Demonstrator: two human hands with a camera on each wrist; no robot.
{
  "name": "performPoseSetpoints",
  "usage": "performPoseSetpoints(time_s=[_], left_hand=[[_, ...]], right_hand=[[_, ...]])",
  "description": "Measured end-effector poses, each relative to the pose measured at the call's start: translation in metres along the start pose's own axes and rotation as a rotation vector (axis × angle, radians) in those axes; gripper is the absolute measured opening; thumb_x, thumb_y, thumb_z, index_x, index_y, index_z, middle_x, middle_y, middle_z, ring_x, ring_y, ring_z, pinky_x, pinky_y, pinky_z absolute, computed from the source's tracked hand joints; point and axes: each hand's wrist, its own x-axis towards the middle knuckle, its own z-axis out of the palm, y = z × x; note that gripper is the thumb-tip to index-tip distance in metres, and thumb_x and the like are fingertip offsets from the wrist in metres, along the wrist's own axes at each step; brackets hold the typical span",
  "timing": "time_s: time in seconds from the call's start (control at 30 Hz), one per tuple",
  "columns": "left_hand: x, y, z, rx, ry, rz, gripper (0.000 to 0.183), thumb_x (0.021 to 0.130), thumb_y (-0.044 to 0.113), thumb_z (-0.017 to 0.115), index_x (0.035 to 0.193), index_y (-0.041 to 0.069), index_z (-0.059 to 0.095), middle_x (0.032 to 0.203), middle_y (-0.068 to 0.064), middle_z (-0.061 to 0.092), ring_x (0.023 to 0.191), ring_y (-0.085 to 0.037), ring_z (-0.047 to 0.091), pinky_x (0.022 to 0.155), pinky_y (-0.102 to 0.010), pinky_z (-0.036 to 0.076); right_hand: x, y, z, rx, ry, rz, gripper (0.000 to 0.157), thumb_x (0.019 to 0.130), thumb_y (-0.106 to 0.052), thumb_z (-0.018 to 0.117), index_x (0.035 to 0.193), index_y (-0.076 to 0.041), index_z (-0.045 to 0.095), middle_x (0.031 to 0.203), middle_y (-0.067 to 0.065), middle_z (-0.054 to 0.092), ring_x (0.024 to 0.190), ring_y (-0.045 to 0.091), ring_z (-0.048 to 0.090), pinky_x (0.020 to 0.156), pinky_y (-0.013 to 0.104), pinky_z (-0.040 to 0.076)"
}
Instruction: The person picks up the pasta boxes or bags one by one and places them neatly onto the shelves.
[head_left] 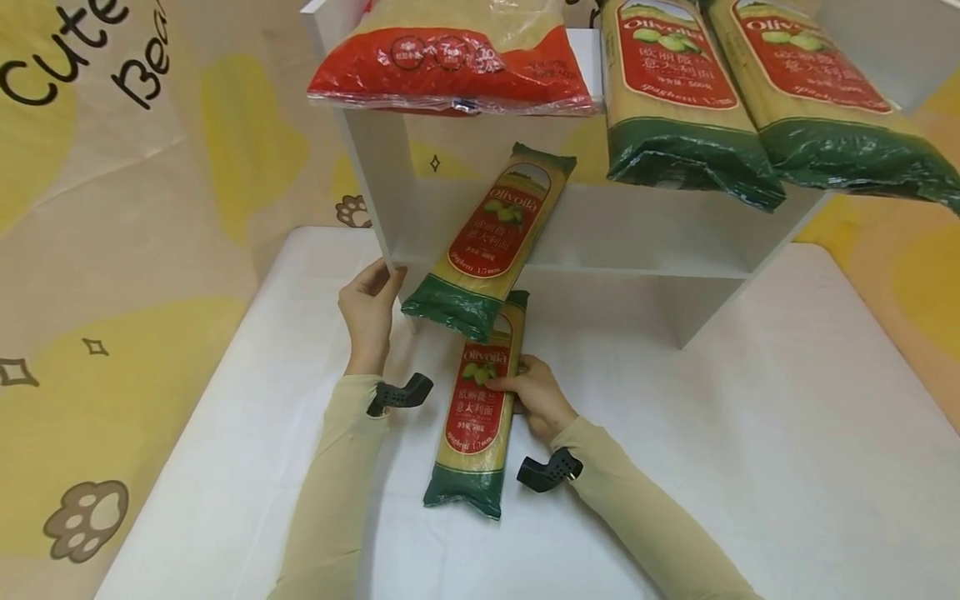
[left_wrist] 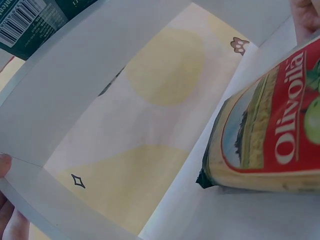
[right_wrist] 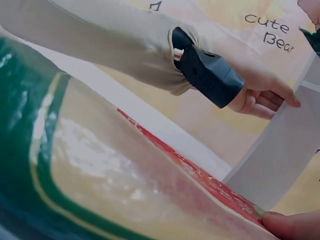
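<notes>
My right hand (head_left: pixel 542 398) grips a spaghetti pack (head_left: pixel 474 417) by its right side, thumb over the red label. The pack is tilted, its top end below the shelf's lower board and its green bottom end toward me. In the right wrist view the right thumb (right_wrist: pixel 295 225) presses on its edge. My left hand (head_left: pixel 367 312) holds the front edge of the white shelf's left side panel (head_left: pixel 367 167); the right wrist view shows its fingers (right_wrist: pixel 287 95) at that panel. Above the held pack, another spaghetti pack (head_left: pixel 502 221) lies slanted on the lower board, its green end jutting out.
On the top board lie a red-and-clear bag (head_left: pixel 450 62) and two more spaghetti packs, a left one (head_left: pixel 675 75) and a right one (head_left: pixel 817 83), overhanging the front. The shelf stands on a white-covered table (head_left: pixel 750 467). A patterned cloth (head_left: pixel 150 250) hangs behind.
</notes>
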Motion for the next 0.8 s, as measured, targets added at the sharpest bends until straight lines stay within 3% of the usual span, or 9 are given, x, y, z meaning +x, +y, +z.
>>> performPoseSetpoints(time_s=[0.27,0.5,0.8], left_hand=[[0.000,-0.003,0.000,0.001,-0.001,0.024,0.027,0.087,0.009,0.070,0.113,0.000,0.070,0.109,-0.014,0.069,0.102,-0.022,0.066,0.091,-0.032,0.050],[0.000,-0.003,0.000,0.004,-0.011,0.037,0.027,0.088,0.009,0.069,0.114,0.001,0.069,0.111,-0.013,0.068,0.103,-0.021,0.065,0.092,-0.032,0.050],[0.000,-0.003,-0.001,-0.001,-0.019,0.010,0.029,0.089,0.010,0.068,0.116,0.001,0.068,0.114,-0.014,0.067,0.106,-0.022,0.064,0.094,-0.032,0.049]], right_hand=[[-0.011,0.000,-0.009,-0.011,0.000,0.013,0.059,0.083,0.003,0.066,0.133,0.013,0.035,0.114,0.027,0.058,0.081,0.023,0.068,0.072,0.040,0.058],[-0.025,-0.002,-0.020,-0.008,-0.016,0.023,0.051,0.083,0.001,0.066,0.127,0.011,0.041,0.106,0.021,0.063,0.080,0.022,0.068,0.071,0.039,0.058],[-0.046,-0.011,-0.035,-0.019,0.016,0.026,0.054,0.084,-0.001,0.066,0.130,0.011,0.040,0.100,0.019,0.063,0.079,0.022,0.068,0.070,0.037,0.058]])
